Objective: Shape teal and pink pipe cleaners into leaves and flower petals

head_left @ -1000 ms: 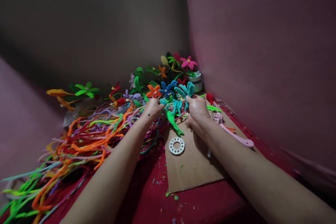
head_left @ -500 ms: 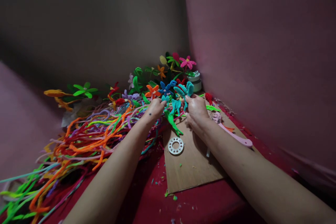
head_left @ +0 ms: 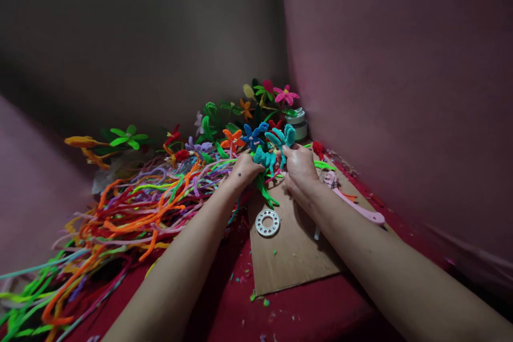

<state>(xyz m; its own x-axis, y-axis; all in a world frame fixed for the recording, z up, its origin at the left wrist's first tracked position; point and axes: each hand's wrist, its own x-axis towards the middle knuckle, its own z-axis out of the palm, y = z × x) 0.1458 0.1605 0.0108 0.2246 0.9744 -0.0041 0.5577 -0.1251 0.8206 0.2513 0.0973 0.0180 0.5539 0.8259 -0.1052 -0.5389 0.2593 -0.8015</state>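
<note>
OK, both hands are up near the ctr of the frame, working close together. The right hand (head_left: 300, 166) is mostly closed, thumb & fingers pinching a teal flower (head_left: 280, 138) by its lower part, w/ the petals fanning out above the grip. The left hand (head_left: 245, 169), just left of ctr, has its fingers curled in & its thumb toward the teal petals (head_left: 264, 158) btwn the hands; whether it actually grips them, can't tell, as the fingertips are hidden. Bright green leaves (head_left: 264, 192) hang just below, over the top-left part of a brown board (head_left: 296, 267).

On the board, lower ctr: a white ring w/ holes (head_left: 259, 223), flat, near the leaves. Right of the right hand, a pink handle (head_left: 371, 216) slants down, partly behind the forearm; a red tuft (head_left: 318, 149) is a bit above it.

Behind the hands, an orange flower (head_left: 232, 140) & a blue flower (head_left: 252, 137) side by side, then a pink flower (head_left: 286, 96) higher up, above white round containers (head_left: 297, 127). Left side, mid to bottom: a big tangled heap of fuzzy stems (head_left: 140, 219), assorted colors, w/ a green flower (head_left: 129, 138) above. Red cloth (head_left: 224, 304) & small colored bits along the bottom.
</note>
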